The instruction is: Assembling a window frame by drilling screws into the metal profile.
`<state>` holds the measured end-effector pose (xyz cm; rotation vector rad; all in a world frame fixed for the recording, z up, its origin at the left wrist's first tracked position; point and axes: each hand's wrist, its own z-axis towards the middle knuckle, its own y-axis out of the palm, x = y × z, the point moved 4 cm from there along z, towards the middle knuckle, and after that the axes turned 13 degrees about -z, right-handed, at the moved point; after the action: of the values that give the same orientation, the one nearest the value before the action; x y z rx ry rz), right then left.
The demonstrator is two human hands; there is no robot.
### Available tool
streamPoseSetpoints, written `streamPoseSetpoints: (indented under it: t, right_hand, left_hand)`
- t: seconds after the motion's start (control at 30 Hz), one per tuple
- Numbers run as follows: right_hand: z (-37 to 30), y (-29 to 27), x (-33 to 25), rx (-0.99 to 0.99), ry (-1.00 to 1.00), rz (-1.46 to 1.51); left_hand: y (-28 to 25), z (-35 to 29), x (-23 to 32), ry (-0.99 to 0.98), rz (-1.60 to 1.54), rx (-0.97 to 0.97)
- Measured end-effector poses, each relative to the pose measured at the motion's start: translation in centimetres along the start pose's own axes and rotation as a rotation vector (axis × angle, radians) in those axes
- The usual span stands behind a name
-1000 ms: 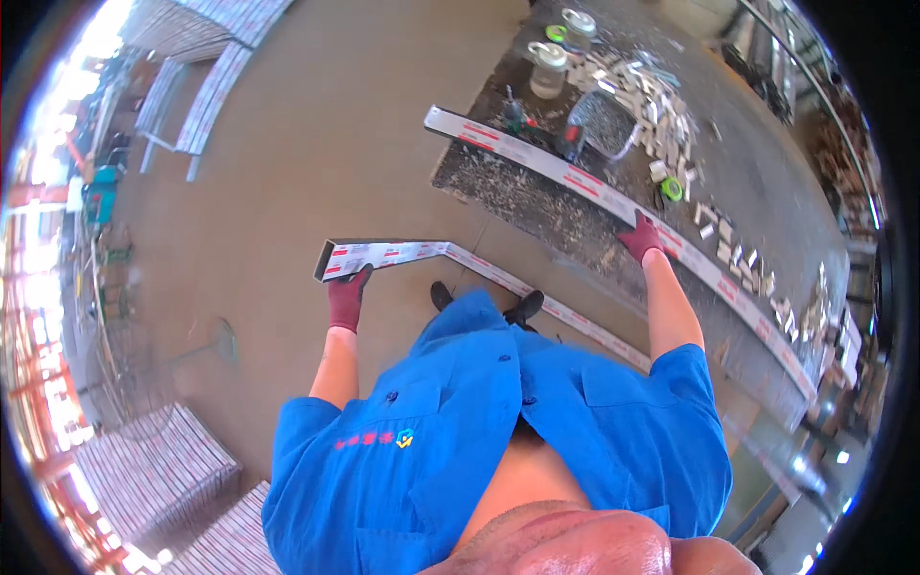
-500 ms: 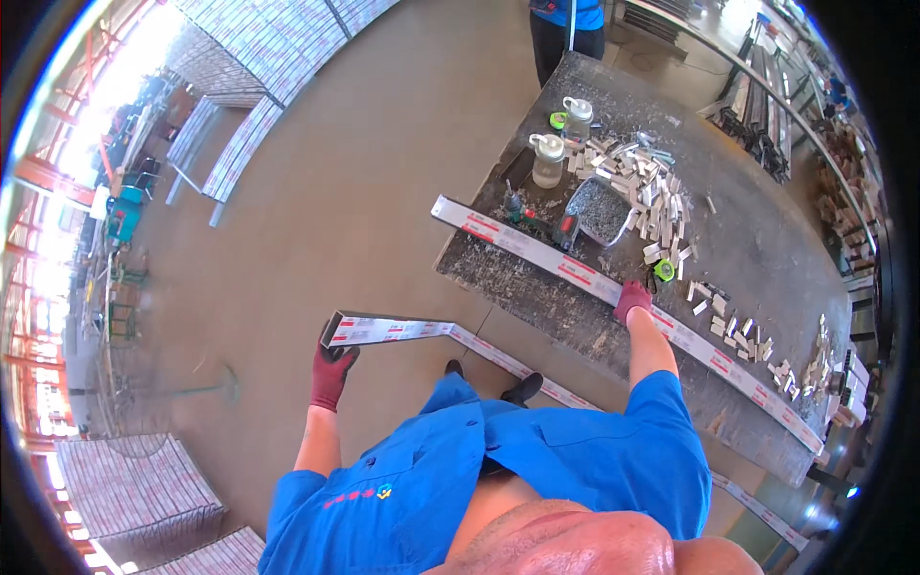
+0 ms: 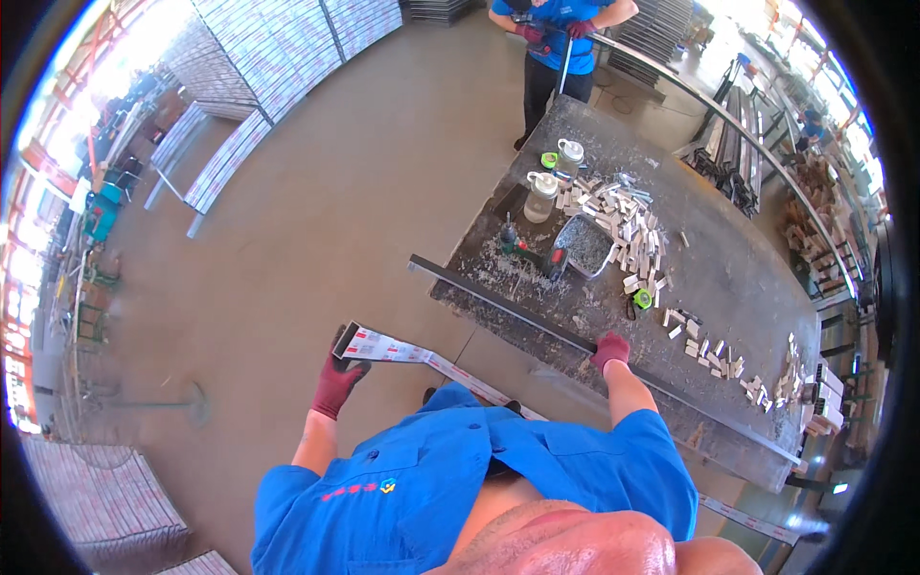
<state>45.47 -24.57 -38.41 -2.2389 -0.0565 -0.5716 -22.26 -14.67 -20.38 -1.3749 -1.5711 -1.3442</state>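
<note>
While the right hand point(image 3: 610, 351) is curling round the bar point(image 3: 508, 310), fingertips not showing, the left hand point(image 3: 339, 381) is holding the near end of a strip point(image 3: 388, 348), its thumb lying below.

Bar: resting on the counter point(image 3: 714, 196) along the near edge, left end overhanging. Half a second ago it was showing a white, red-marked face; now it is presenting a dark one. Judged from this, it is being rolled over, and the dark side is becoming the one within reach. Long axis: running from upper left to lower right, one end pointing beyond the counter's left corner, the other toward its right end.

Strip: hanging off the counter, dark end facing left; past an apparent bend it is running down to the right, partly hidden. One piece or two: cannot tell.

Beyond the bar: drill point(image 3: 554, 262), tub point(image 3: 602, 271), loose blocks point(image 3: 637, 227), green tape measure point(image 3: 643, 300), two bottles point(image 3: 540, 201). Farthest: a co-worker point(image 3: 556, 57), standing by the counter's far end.
</note>
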Motion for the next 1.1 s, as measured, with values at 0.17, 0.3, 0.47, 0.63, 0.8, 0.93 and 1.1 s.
streamPoseSetpoints:
  t: [0.17, 0.3, 0.47, 0.63, 0.8, 0.93, 1.1]
  right_hand:
    - [-5.9, -5.9, 1.9, 0.221, 0.029, 0.059]
    - [-13.1, -11.0, 4.3, 0.418, 0.145, 0.186]
    - [-21.5, -12.3, 5.7, 0.696, 0.258, 0.282]
    - [-29.4, -13.9, 4.3, 0.78, 0.348, 0.313]
    - [-33.1, -11.7, 2.9, 0.862, 0.41, 0.34]
    - [-34.3, -10.0, 2.0, 0.936, 0.45, 0.374]
    - [-36.0, -10.0, 1.4, 1.052, 0.517, 0.392]
  left_hand:
    - [-2.1, -0.3, 1.9, 0.119, -0.076, -0.217]
    - [-3.1, 1.6, 4.1, 0.125, -0.081, -0.295]
    - [-2.3, 5.5, 5.2, 0.055, -0.191, -0.241]
    - [0.6, 6.8, 8.5, 0.029, -0.27, -0.256]
    - [4.4, 7.6, 10.8, 0.013, -0.344, -0.121]
    - [6.6, 6.6, 12.7, 0.038, -0.35, -0.042]
    - [4.6, 7.1, 13.0, -0.059, -0.278, -0.124]
